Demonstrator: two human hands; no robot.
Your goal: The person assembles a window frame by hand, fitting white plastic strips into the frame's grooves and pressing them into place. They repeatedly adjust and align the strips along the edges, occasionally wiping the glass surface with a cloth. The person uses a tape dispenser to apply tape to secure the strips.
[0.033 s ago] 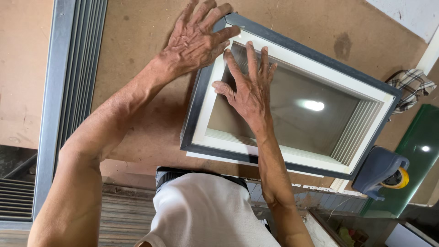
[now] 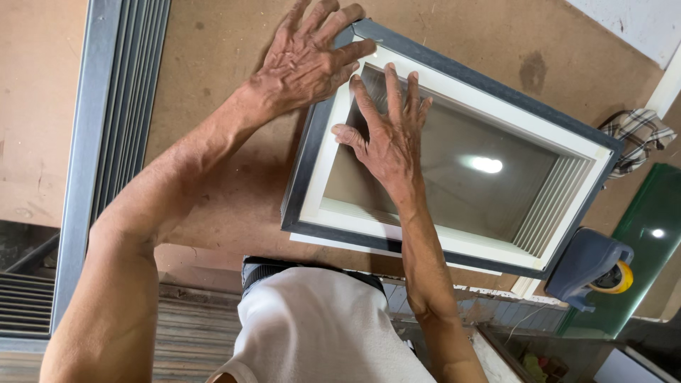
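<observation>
The grey-edged, white-lined rectangular picture frame lay on the brown board worktop; the left hand spread flat over its corner, the right hand splayed on the glass pane; too much pressure looked liable to crack it.

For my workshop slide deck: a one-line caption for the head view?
Left hand steadies the picture frame corner while right hand presses its glass.

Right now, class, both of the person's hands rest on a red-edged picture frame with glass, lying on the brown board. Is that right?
Not quite: the head view shows the picture frame is edged dark grey, not red. The left hand and right hand do rest on it, on the brown board.
</observation>
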